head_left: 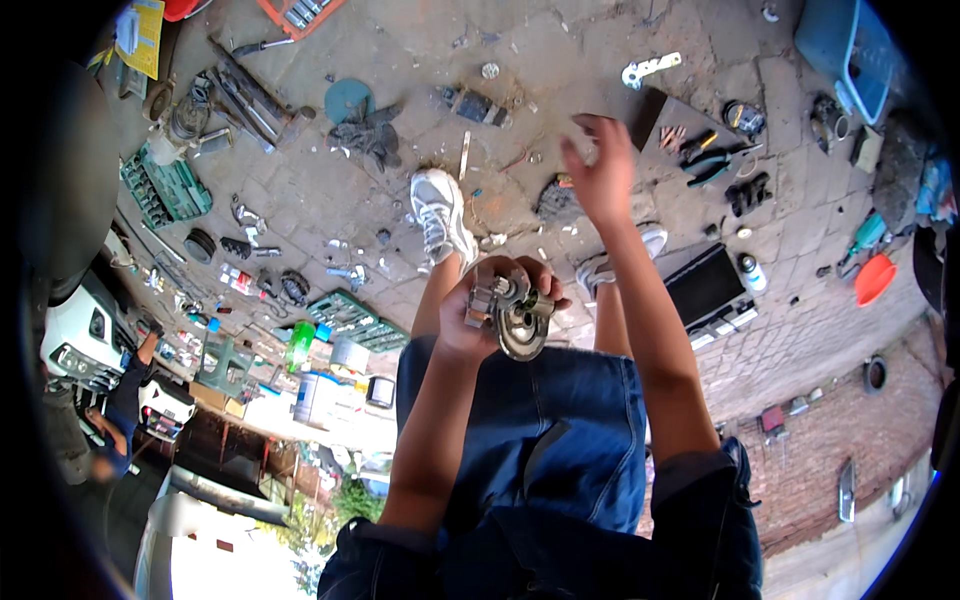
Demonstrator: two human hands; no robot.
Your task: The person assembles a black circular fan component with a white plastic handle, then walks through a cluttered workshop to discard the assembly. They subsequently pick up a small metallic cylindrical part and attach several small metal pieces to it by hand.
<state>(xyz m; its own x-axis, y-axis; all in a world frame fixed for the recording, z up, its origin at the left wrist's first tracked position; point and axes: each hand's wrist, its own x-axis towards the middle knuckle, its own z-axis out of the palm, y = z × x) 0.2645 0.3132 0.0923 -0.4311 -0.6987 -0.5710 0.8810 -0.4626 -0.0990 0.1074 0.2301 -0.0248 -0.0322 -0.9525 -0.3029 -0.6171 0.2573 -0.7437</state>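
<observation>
Head view: silvery metal part with round flange (522,332), gripped in the curled fingers of the left hand (460,322), above the lap (530,410). Right hand (606,180): fingers parted, blurred, over parts-strewn paved floor (390,55). Orange case (274,14): silvery sockets (303,12) inside. White vehicle (78,322): far left.

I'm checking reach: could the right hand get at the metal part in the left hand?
Likely yes: the right hand looks empty, and the left hand leaves much of the metal part exposed, with nothing visible between.
</observation>
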